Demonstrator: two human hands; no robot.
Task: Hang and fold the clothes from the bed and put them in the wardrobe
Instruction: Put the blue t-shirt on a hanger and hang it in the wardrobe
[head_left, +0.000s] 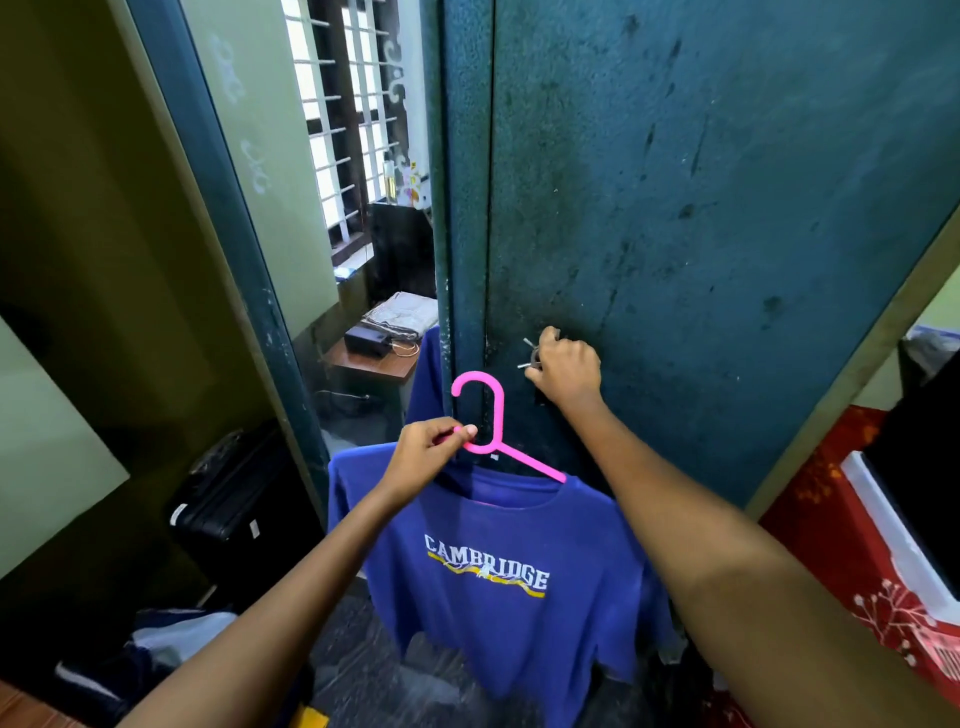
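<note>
While our two bare arms reach forward from the near edge, the shirt (498, 582) hangs between them, a blue one printed with CAMBRIDGE across the chest, draped on a pink hanger (491, 434). Our left hand (428, 452) pinches the hanger at the base of its hook, thumb and fingers curled round the plastic, so the shirt dangles free above the dark floor (363, 670). Just beyond, to the right, our right hand (566, 371) is closed round the metal handle (531, 357) on the wardrobe door (701, 208), a scuffed teal panel that fills the far right. The hanger's hook rises just in front of the door's left edge. At near left a black suitcase (234, 504) stands against the green wall, with bundled cloth (171, 639) on the floor nearer to us. At near right lies the red patterned bed (852, 561). Farther off at left, a mirror (353, 218) framed in teal shows a barred window, a small tabletop (369, 364) with a black box and folded fabric on it.
</note>
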